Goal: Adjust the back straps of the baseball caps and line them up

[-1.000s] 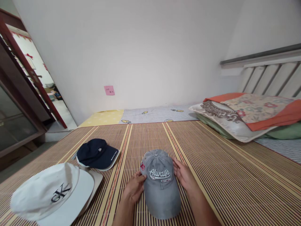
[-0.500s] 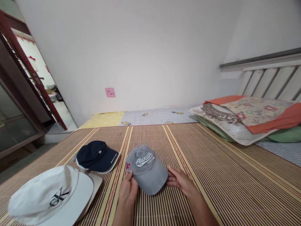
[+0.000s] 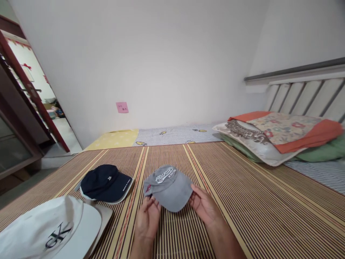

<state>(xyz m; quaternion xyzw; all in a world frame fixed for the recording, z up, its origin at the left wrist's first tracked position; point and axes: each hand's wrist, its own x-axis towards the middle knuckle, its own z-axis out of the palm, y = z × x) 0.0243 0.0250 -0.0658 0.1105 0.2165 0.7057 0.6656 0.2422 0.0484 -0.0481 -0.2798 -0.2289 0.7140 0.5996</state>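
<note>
A grey baseball cap [image 3: 172, 192] with white "Always" lettering is held between my two hands, its brim facing me and tipped up. My left hand [image 3: 147, 216] pinches the cap's lower left edge beside a small red patch, fingertips partly under it. On the other side, my right hand [image 3: 203, 205] grips the brim's right edge, thumb on top and fingers below. Left of the grey cap lies a navy cap [image 3: 104, 183] with a white-edged brim. Nearer me is a white cap [image 3: 35, 226] with black "CK" letters, overlapping a beige brim [image 3: 106, 212].
A striped bamboo mat [image 3: 242, 201] covers the bed. At the right, stacked pillows [image 3: 269, 140] lie against a slatted headboard [image 3: 307, 95]. A pink note [image 3: 122, 107] is stuck on the white wall [image 3: 175, 64]. An open doorway [image 3: 40, 97] stands at the far left.
The grey cap has tilted, its brim front rising toward the far side. My right thumb now lies over the brim's edge. The whole view has shifted slightly, moving the other caps left.
</note>
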